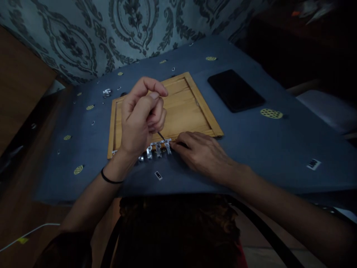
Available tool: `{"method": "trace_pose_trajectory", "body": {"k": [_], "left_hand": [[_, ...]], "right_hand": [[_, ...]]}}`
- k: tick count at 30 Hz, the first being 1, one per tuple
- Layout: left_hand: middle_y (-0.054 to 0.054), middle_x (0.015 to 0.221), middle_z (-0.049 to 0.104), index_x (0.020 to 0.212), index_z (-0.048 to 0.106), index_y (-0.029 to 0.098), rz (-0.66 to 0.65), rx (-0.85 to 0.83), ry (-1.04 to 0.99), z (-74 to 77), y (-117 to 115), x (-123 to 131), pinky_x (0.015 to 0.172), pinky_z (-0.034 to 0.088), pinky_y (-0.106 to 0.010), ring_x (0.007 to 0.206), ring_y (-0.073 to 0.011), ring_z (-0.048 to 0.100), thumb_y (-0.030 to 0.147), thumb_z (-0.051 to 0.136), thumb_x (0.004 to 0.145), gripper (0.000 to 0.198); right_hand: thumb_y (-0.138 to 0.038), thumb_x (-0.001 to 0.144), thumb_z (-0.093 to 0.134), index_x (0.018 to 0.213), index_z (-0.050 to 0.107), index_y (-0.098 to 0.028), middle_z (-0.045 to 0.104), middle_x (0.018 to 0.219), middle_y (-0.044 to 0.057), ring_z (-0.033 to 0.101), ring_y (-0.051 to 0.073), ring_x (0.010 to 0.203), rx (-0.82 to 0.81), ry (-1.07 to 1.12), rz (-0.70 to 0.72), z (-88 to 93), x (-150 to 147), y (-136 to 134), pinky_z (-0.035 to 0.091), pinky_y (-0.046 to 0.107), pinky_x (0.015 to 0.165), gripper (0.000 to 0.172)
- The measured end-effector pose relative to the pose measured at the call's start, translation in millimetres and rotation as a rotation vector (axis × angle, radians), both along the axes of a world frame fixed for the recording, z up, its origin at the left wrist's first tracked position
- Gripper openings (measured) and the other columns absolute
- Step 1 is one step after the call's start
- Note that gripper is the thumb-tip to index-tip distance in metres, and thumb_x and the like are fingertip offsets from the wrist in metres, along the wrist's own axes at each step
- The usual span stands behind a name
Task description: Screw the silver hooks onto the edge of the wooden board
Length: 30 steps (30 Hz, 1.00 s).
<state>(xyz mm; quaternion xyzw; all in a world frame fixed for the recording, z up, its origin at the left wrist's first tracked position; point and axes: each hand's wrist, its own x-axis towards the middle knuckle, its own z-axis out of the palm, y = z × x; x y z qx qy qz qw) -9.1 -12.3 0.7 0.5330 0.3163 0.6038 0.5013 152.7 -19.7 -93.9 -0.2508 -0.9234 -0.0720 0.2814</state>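
A framed wooden board (182, 106) lies on the blue tablecloth, with a row of shiny metal hooks (158, 149) along its near edge. My left hand (145, 111) is closed above the board, around a screwdriver whose handle is hidden in the fist. The screwdriver's thin dark shaft (161, 136) slants down to the right, its tip at the rightmost hook. Resting at the board's near edge, my right hand (199, 152) has its thumb and fingertips closed at the right end of the hook strip. My left forearm covers the strip's left part.
A black phone-like slab (235, 90) lies right of the board. Small shiny metal pieces (106, 92) sit beyond its far left corner. A patterned wall (134, 29) rises behind the table (301, 149), whose front edge is close to my body. A white cable (33, 232) runs at lower left.
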Motion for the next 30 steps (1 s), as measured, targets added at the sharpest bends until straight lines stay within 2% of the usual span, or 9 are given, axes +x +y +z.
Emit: {"method": "trace_pose_trajectory", "body": {"k": [6, 12, 20, 22, 24, 27, 30], "left_hand": [[0.01, 0.045, 0.023, 0.076, 0.058, 0.021, 0.035, -0.017, 0.0, -1.9, 0.2, -0.6, 0.037, 0.017, -0.018, 0.038, -0.0066, 0.009, 0.016, 0.053, 0.09, 0.015], [0.011, 0.045, 0.023, 0.078, 0.059, 0.021, -0.023, 0.017, 0.005, -3.1, -0.3, 0.4, 0.038, 0.015, -0.019, 0.038, -0.0063, 0.009, 0.018, 0.056, 0.091, 0.014], [0.01, 0.044, 0.024, 0.077, 0.06, 0.021, -0.038, 0.03, 0.011, -4.1, 0.9, -2.3, 0.038, 0.015, -0.022, 0.038, -0.0075, 0.009, 0.015, 0.052, 0.091, 0.017], [0.01, 0.046, 0.028, 0.078, 0.061, 0.021, -0.039, 0.025, 0.027, -3.6, 0.5, -2.7, 0.039, 0.018, -0.022, 0.038, -0.0078, 0.014, 0.014, 0.053, 0.091, 0.017], [0.007, 0.048, 0.038, 0.08, 0.063, 0.02, -0.011, 0.019, 0.076, -3.1, 0.2, -2.8, 0.043, 0.028, -0.022, 0.041, -0.0094, 0.028, 0.017, 0.056, 0.093, 0.015], [0.003, 0.057, 0.051, 0.082, 0.064, 0.02, 0.063, -0.011, 0.141, -2.4, -0.9, -1.5, 0.054, 0.044, -0.026, 0.053, -0.0127, 0.046, 0.032, 0.065, 0.093, 0.017], [0.005, 0.055, 0.047, 0.08, 0.062, 0.02, 0.097, -0.07, 0.087, -2.0, -3.6, 2.1, 0.051, 0.039, -0.024, 0.05, -0.0112, 0.042, 0.041, 0.073, 0.088, 0.026]], "right_hand": [[-0.008, 0.094, 0.052, 0.1, 0.071, -0.011, 0.066, 0.088, 0.009, 0.055, 0.019, 0.076, 0.01, 0.013, 0.015, 1.0, 1.5, -0.7, 0.042, 0.033, 0.068, 0.021], [-0.01, 0.096, 0.052, 0.098, 0.071, -0.012, 0.066, 0.087, 0.008, 0.056, 0.019, 0.076, 0.014, -0.01, -0.01, 0.3, 0.3, -1.3, 0.042, 0.033, 0.068, 0.019], [-0.009, 0.096, 0.052, 0.097, 0.072, -0.011, 0.066, 0.085, 0.008, 0.055, 0.018, 0.074, 0.04, 0.02, -0.002, -0.2, 0.3, 0.3, 0.041, 0.032, 0.067, 0.02], [-0.01, 0.097, 0.051, 0.097, 0.071, -0.012, 0.065, 0.085, 0.007, 0.055, 0.018, 0.074, 0.026, 0.003, -0.007, 0.5, 0.4, 0.3, 0.041, 0.032, 0.067, 0.02], [-0.011, 0.098, 0.051, 0.096, 0.071, -0.013, 0.065, 0.085, 0.007, 0.055, 0.018, 0.074, 0.013, -0.012, -0.014, 1.2, 0.3, 0.0, 0.041, 0.032, 0.067, 0.02], [-0.009, 0.097, 0.052, 0.095, 0.071, -0.013, 0.065, 0.085, 0.007, 0.054, 0.017, 0.074, 0.004, -0.012, -0.009, 2.0, 0.1, -0.4, 0.04, 0.032, 0.067, 0.019], [-0.008, 0.096, 0.053, 0.095, 0.071, -0.012, 0.065, 0.085, 0.007, 0.054, 0.017, 0.073, 0.011, -0.002, -0.003, 2.1, 0.2, -0.6, 0.04, 0.032, 0.067, 0.018]]}}
